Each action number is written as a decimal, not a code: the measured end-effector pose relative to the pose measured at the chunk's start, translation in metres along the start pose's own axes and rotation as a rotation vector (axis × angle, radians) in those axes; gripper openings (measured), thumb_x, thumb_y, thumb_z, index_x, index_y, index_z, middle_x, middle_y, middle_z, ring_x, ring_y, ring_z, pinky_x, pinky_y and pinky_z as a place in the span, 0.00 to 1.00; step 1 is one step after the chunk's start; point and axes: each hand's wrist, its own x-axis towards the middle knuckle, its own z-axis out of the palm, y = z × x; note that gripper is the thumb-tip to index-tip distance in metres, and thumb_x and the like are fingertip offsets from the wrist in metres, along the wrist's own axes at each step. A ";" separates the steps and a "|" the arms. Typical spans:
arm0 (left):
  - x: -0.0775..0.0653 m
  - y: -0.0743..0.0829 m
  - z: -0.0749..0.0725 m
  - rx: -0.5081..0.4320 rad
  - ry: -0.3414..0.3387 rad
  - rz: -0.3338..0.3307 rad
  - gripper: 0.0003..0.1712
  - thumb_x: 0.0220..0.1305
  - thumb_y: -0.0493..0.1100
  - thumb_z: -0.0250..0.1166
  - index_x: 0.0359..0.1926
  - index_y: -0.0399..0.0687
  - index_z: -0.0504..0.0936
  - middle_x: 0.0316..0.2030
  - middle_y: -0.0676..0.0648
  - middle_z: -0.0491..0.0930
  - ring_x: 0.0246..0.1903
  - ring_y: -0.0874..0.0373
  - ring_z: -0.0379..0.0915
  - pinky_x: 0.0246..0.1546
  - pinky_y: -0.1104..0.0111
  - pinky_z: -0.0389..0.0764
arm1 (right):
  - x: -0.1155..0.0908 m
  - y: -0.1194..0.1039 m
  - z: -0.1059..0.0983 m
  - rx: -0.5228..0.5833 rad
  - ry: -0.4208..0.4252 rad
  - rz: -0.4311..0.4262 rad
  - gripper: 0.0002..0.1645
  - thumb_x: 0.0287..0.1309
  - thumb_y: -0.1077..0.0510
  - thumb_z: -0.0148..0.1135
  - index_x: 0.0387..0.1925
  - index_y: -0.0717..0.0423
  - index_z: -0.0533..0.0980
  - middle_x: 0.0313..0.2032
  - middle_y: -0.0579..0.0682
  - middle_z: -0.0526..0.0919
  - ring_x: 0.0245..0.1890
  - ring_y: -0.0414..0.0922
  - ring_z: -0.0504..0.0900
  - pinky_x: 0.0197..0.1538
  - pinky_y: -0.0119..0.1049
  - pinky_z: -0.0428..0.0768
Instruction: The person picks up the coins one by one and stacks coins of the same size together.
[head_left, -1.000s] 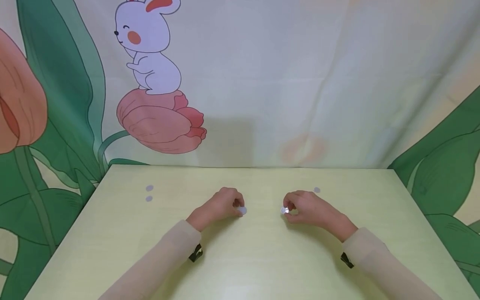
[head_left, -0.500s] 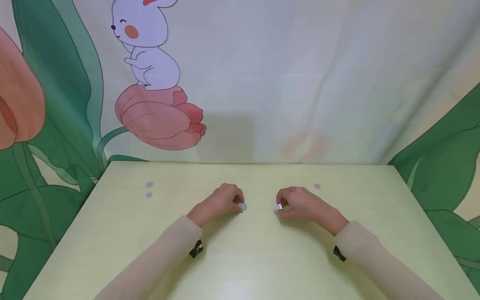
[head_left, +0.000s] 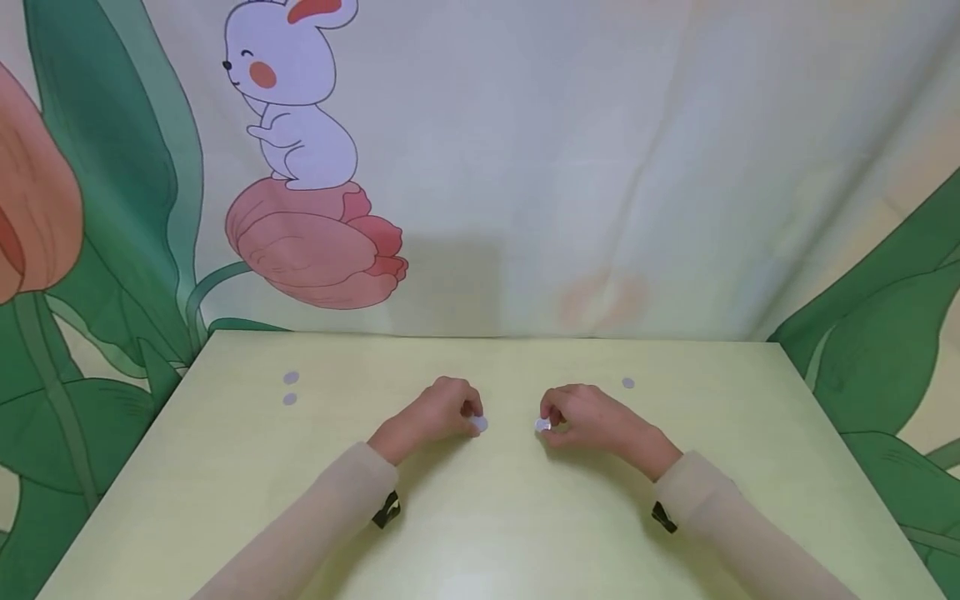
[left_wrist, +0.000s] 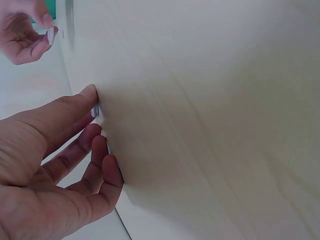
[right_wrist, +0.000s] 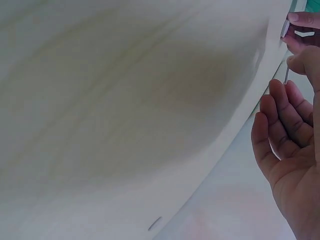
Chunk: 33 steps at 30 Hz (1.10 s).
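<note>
Just left of the table's middle, my left hand [head_left: 444, 410] pinches a small silvery coin [head_left: 480, 424] by its edge. Its fingertips touch or nearly touch the tabletop in the left wrist view, where the coin [left_wrist: 95, 111] is mostly hidden by the thumb. Across a short gap, my right hand [head_left: 588, 419] holds another coin [head_left: 542, 425] between thumb and fingertips. That coin [right_wrist: 286, 75] appears edge-on in the right wrist view, apparently raised off the table. The two coins face each other, apart.
Two more coins [head_left: 291, 378] [head_left: 290, 399] lie at the back left of the pale yellow table [head_left: 480, 533]. A single coin [head_left: 628, 383] lies behind my right hand. A cloth with a printed rabbit and tulips [head_left: 313, 242] hangs along the back edge.
My right hand has moved left with its coin, narrowing the gap to the left hand. The left hand keeps its place, pinching its coin. The head view shifts slightly.
</note>
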 end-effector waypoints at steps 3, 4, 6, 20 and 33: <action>0.000 0.000 0.000 0.000 -0.006 -0.011 0.08 0.56 0.37 0.78 0.37 0.43 0.88 0.35 0.49 0.81 0.37 0.57 0.73 0.44 0.64 0.78 | 0.004 -0.001 0.003 -0.011 -0.001 -0.011 0.07 0.56 0.56 0.70 0.34 0.50 0.79 0.30 0.37 0.79 0.30 0.34 0.76 0.37 0.29 0.77; 0.000 0.001 0.000 0.000 -0.006 -0.015 0.08 0.56 0.37 0.78 0.37 0.43 0.88 0.35 0.49 0.81 0.37 0.57 0.73 0.44 0.64 0.78 | 0.005 -0.001 0.004 -0.014 -0.006 -0.011 0.07 0.56 0.56 0.70 0.34 0.50 0.79 0.30 0.37 0.79 0.30 0.34 0.76 0.38 0.29 0.77; 0.000 0.001 -0.001 0.010 -0.007 -0.020 0.09 0.55 0.37 0.78 0.37 0.43 0.88 0.35 0.50 0.81 0.36 0.57 0.72 0.43 0.65 0.77 | 0.009 -0.003 0.004 -0.017 -0.018 -0.016 0.07 0.56 0.56 0.70 0.35 0.50 0.79 0.30 0.38 0.80 0.30 0.34 0.76 0.38 0.29 0.77; 0.006 0.002 0.000 0.012 -0.007 -0.022 0.09 0.55 0.37 0.78 0.36 0.43 0.88 0.30 0.50 0.78 0.33 0.58 0.70 0.38 0.67 0.74 | 0.026 -0.005 0.013 -0.025 -0.058 -0.021 0.06 0.57 0.56 0.66 0.36 0.54 0.79 0.26 0.39 0.77 0.26 0.36 0.74 0.36 0.29 0.76; 0.001 0.000 0.002 0.004 0.000 -0.015 0.09 0.55 0.37 0.78 0.37 0.42 0.88 0.29 0.50 0.78 0.32 0.57 0.70 0.37 0.67 0.74 | 0.038 -0.020 0.017 0.053 -0.169 0.082 0.09 0.64 0.56 0.67 0.42 0.56 0.81 0.25 0.41 0.77 0.26 0.37 0.73 0.36 0.31 0.76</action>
